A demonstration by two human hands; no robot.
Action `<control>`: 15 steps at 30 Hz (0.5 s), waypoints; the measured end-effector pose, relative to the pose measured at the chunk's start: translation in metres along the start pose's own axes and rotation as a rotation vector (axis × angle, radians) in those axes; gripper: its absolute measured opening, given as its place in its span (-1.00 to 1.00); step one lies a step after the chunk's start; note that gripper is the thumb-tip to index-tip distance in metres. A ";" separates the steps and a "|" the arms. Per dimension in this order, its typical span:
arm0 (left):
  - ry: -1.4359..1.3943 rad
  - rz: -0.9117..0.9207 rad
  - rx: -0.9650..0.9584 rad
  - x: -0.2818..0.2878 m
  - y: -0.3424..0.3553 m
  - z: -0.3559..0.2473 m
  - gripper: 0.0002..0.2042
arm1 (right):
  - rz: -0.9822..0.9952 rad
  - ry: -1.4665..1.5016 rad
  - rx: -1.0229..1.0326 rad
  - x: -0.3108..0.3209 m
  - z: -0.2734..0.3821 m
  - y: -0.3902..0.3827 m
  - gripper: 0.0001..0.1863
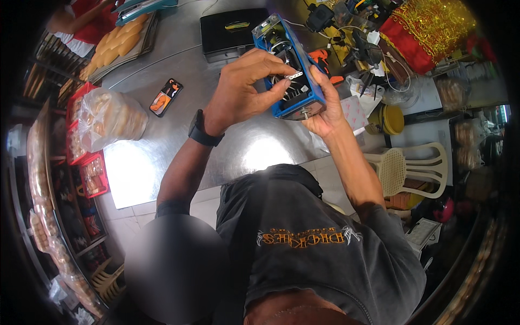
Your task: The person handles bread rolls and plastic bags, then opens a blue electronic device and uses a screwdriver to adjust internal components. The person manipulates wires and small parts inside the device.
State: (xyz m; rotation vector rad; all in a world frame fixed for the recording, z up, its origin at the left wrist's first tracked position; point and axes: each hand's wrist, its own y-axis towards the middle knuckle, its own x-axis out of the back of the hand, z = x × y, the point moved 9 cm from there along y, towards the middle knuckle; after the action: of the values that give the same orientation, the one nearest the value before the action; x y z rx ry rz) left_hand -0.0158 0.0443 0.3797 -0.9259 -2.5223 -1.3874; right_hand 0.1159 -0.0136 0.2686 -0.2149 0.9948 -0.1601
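Note:
A blue open-topped case [296, 47] with wires and dark electronic parts inside is held tilted over the metal table. My right hand [328, 111] grips its near right side, thumb along the wall. Above the opening, the thumb and forefinger of my left hand [250, 86] are closed on a small white wire connector [294, 76]. A dark watch is on my left wrist. The inside of the case is partly covered by my left fingers.
On the metal table [179, 62] lie a phone [166, 97], a black box [233, 32] and a plastic bag of bread [111, 119]. An orange-and-black tool [320, 58] and cluttered cables sit beyond the case. A plastic chair [406, 170] stands at right; another person [81, 24] is far left.

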 end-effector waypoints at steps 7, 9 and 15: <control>-0.025 -0.164 0.071 0.011 -0.010 0.004 -0.81 | 0.085 -0.031 -0.032 -0.011 -0.005 -0.004 -0.39; -0.006 -0.214 -0.014 0.014 -0.013 0.001 -0.80 | 0.108 -0.020 -0.053 -0.009 -0.008 -0.003 -0.39; -0.039 -0.250 -0.085 0.019 -0.019 -0.003 -0.77 | 0.138 -0.036 -0.055 -0.011 -0.009 -0.003 -0.37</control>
State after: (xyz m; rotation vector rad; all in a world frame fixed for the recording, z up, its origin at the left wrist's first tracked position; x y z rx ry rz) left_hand -0.0427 0.0432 0.3743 -0.6738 -2.7026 -1.5697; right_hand 0.1026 -0.0145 0.2734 -0.1980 0.9756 -0.0036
